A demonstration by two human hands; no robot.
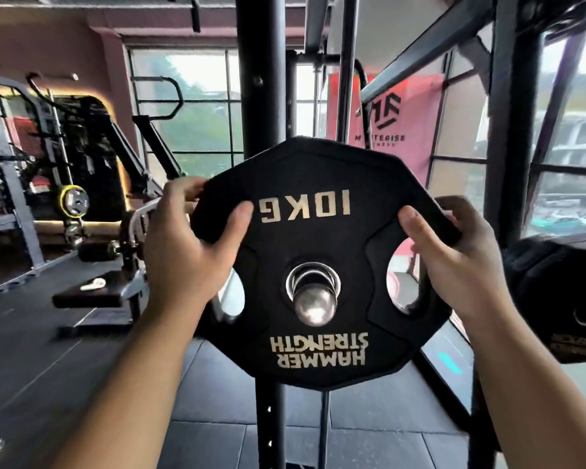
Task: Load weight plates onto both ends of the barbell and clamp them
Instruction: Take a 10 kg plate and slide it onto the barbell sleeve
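Observation:
A black 10 kg weight plate [318, 231] with upside-down gold lettering fills the middle of the head view. The silver end of the barbell sleeve [314, 305] pokes through its centre hole. My left hand [186, 245] grips the plate's left edge, thumb across its face. My right hand [454, 255] grips the right edge beside a cut-out handle, thumb on the face. The rest of the barbell is hidden behind the plate.
A black rack upright [259, 96] rises behind the plate. Another black plate [562, 299] hangs at the right. A flat bench [92, 294] and other gym machines [75, 157] stand at the left on the dark rubber floor. Windows line the back and right.

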